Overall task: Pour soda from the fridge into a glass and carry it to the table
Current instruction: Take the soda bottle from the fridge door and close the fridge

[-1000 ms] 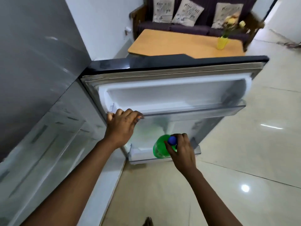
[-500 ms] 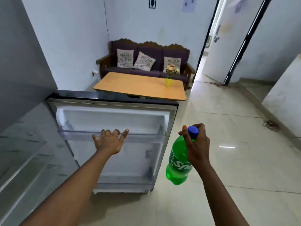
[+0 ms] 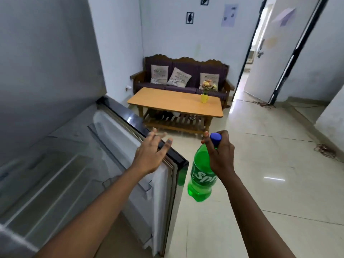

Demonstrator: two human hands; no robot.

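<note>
A green soda bottle with a blue cap hangs by its neck from my right hand, clear of the floor, right of the fridge door. My left hand is spread flat with fingers apart at the top edge of the lower fridge door, which stands partly open. The grey fridge body fills the left side, its glass shelves visible below. A wooden coffee table stands ahead across the tiled floor. No glass is in view.
A yellow vase of flowers sits on the table's far right. A purple sofa with three cushions is behind it. An open doorway lies to the right, with cables on the tiled floor by the right wall.
The fridge door has swung toward closing under my left hand, which moved from the door shelf to the door's top edge. The bottle stays held by its neck.
</note>
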